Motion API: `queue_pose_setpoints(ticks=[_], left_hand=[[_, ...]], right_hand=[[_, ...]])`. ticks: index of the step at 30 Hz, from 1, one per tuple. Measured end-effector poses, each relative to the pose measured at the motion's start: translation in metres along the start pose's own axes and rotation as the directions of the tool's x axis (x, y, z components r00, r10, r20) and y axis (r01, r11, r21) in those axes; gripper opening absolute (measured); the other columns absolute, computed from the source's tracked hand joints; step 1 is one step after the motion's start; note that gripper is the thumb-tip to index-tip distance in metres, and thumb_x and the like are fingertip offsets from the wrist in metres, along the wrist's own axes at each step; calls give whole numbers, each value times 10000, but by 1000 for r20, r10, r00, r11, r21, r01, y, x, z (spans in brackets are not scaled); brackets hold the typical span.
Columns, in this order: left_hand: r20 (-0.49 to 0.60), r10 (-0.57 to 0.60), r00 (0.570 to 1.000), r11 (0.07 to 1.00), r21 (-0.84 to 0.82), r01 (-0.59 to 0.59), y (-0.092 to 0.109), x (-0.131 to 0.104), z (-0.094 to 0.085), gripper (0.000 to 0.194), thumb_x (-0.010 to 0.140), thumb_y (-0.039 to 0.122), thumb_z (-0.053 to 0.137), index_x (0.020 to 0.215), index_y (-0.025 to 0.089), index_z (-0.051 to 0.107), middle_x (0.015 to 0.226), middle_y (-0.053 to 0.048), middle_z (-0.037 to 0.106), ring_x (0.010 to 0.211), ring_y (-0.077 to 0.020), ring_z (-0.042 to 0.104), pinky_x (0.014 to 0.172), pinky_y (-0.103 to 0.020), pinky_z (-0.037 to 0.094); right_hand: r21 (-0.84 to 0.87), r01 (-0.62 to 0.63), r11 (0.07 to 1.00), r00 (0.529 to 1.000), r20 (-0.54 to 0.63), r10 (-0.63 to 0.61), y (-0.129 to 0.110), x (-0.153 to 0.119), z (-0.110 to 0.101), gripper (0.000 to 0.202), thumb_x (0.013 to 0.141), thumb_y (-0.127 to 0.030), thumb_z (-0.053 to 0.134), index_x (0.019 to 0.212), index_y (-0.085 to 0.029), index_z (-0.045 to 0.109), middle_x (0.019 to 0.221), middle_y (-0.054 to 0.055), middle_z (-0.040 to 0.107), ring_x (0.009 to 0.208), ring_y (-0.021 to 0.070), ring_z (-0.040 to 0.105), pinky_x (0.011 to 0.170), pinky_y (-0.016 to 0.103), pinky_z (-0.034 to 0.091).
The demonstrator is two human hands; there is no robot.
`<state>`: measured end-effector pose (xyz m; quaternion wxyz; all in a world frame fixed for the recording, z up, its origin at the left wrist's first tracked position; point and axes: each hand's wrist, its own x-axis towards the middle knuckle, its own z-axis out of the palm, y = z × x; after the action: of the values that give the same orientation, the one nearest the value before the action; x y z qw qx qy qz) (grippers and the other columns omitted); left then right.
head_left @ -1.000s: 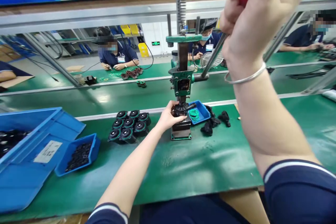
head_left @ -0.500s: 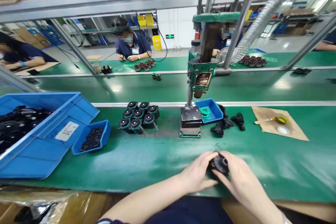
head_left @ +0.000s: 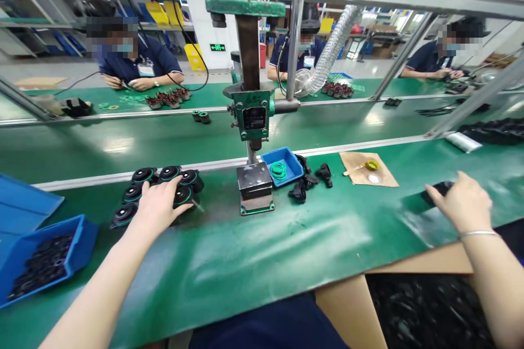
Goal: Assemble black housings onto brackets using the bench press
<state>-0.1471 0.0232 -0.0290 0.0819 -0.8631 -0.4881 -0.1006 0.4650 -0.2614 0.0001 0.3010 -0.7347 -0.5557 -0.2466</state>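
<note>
My left hand [head_left: 160, 200] lies over the group of round black housings with green rings [head_left: 144, 175], its fingers spread around one near the group's right side. Whether it grips that housing is hard to tell. Far to the right, my right hand [head_left: 466, 202] has its thumb and fingers around a black part [head_left: 439, 193] low over the bench. The green press [head_left: 254, 114] stands between my hands, above a black metal block [head_left: 254, 179]. Beside the block are a small blue tray [head_left: 292, 164] of green rings and several loose black parts [head_left: 323, 173].
A blue bin of small black parts [head_left: 41, 264] sits at left. Brown paper [head_left: 360, 177] with a yellow pot and brush lies right of the press. Below the right edge is a box of black parts [head_left: 429, 311]. People work across the bench.
The view has swung right. My hands have moved apart: the left has reached the black housings, and the right has gone far right with a black part.
</note>
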Motion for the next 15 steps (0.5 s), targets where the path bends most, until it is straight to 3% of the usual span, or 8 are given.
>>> queue_pose_setpoints(ticks=[2,4,6,7,9,12,15], left_hand=[[-19,1,1000,998,-57,-2,6,-4,-1,570,932,589,369,1315,168,409,1108,-108,681,1099,-362,601,1023,-612,353],[-36,-9,999,990,-143,4,16,-10,-1,638,879,643,436,1292,157,446,1131,-139,666,1103,-388,594,995,-596,404],[-39,-10,999,967,-256,0,31,-22,2,675,830,639,530,1280,140,468,1166,-174,640,1099,-392,602,962,-561,461],[-37,-3,999,948,-318,-9,41,-30,3,665,819,606,574,1281,140,469,1186,-180,625,1106,-381,605,960,-543,477],[-23,22,999,897,-441,-30,66,-46,7,624,819,503,641,1304,165,442,1231,-160,593,1145,-340,600,991,-515,482],[19,106,994,780,-622,-71,108,-62,12,671,794,362,725,1354,234,377,1274,-117,550,1216,-289,561,1049,-489,458],[43,166,985,632,-772,-72,142,-65,20,773,749,300,783,1384,262,344,1302,-119,510,1251,-275,530,1074,-475,447]], right_hand=[[18,124,992,992,-14,-124,-47,4,17,298,919,-428,495,1149,-254,568,1025,142,621,1044,339,614,887,496,499],[90,234,968,962,120,-244,-106,-1,46,298,923,-375,516,1187,-243,565,1126,97,620,1104,265,599,980,434,502],[186,301,935,885,311,-347,-163,-10,79,301,934,-317,508,1195,-189,583,1244,121,569,1137,259,570,986,433,505],[234,302,924,844,385,-373,-188,-14,95,291,936,-294,500,1184,-179,598,1289,131,542,1143,268,556,980,438,504],[276,273,922,822,431,-373,-223,-20,122,258,936,-231,468,1125,-156,628,1305,154,524,1069,268,571,935,448,514],[306,191,933,846,430,-314,-238,-24,147,277,932,-146,391,1021,-120,652,1278,192,519,983,248,591,908,436,518],[355,115,928,868,419,-268,-223,-33,152,258,938,-218,440,1048,-147,662,1220,162,529,1037,236,592,932,391,521]])
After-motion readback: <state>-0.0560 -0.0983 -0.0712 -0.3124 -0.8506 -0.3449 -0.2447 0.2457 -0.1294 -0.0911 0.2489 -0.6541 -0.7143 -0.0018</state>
